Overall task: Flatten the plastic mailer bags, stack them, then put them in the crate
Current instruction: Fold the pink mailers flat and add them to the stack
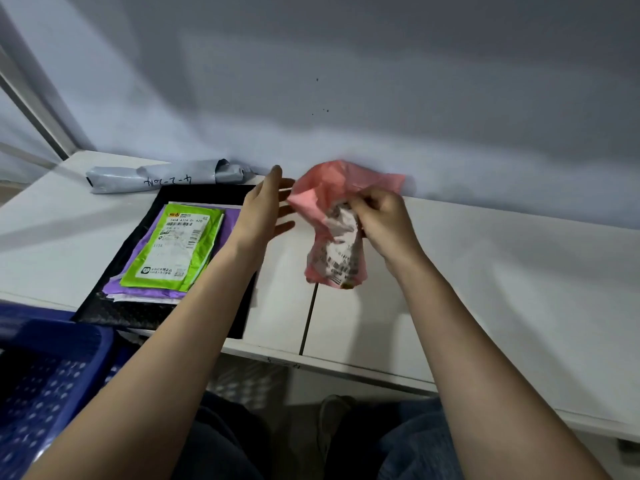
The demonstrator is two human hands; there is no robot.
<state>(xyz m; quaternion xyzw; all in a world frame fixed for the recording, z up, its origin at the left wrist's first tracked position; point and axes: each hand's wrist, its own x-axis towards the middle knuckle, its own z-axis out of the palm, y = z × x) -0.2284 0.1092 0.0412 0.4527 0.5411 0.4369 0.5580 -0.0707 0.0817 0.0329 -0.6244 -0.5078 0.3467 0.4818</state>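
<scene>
A crumpled pink mailer bag (325,202) with a printed label hangs above the white table (485,271). My right hand (379,216) grips it by its middle. Just left of the bag, my left hand (268,206) is held with straight fingers spread, the fingertips at the bag's edge. On the left of the table lies a stack of flat bags: a green mailer (173,244) on top, a purple one (230,220) under it, a black one (145,310) at the bottom. A rolled grey mailer (159,176) lies by the wall. The blue crate (52,368) stands at lower left.
A grey wall rises straight behind the table. A dark seam (309,317) splits the tabletop near the middle. The table's right half is bare white surface. My knees show below the front edge.
</scene>
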